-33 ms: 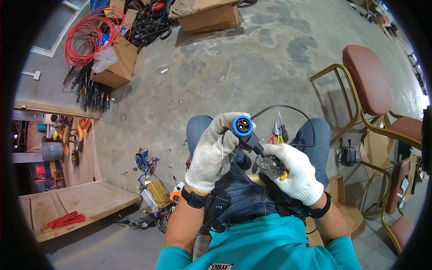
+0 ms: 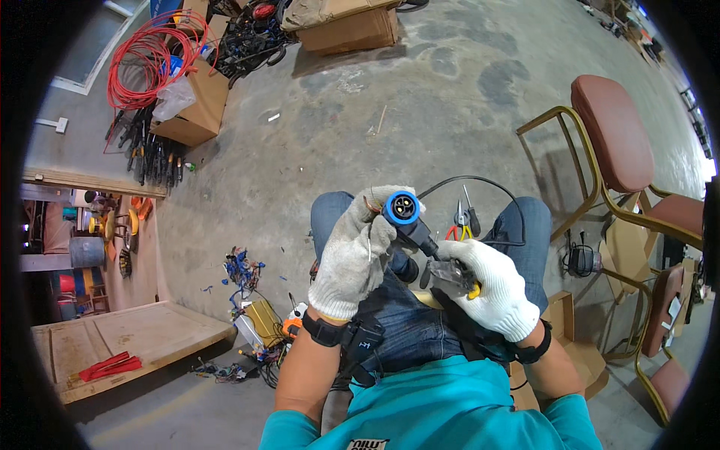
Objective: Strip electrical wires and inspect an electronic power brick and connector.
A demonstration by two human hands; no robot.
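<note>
Person's gloved left hand (image 2: 352, 259) grips a blue-ringed connector (image 2: 403, 208); gloved right hand (image 2: 491, 283), just beside it, closed on a partly hidden clear piece (image 2: 448, 273). Well beyond the left hand: cardboard box (image 2: 204, 106), red cable (image 2: 124, 94) and clear plastic (image 2: 174, 98) at its mouth.

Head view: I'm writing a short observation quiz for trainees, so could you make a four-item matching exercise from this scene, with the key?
Column one
1. Round connector
2. Coiled cable
3. Pliers
4. Chairs

Column two
A. Brownish-red padding, at the right of the picture
B. Just above the right hand in the picture
C. Blue rim, held in the left hand
D. Bright red, at the upper left of the picture

Right pairs: 1-C, 2-D, 3-B, 4-A
</note>
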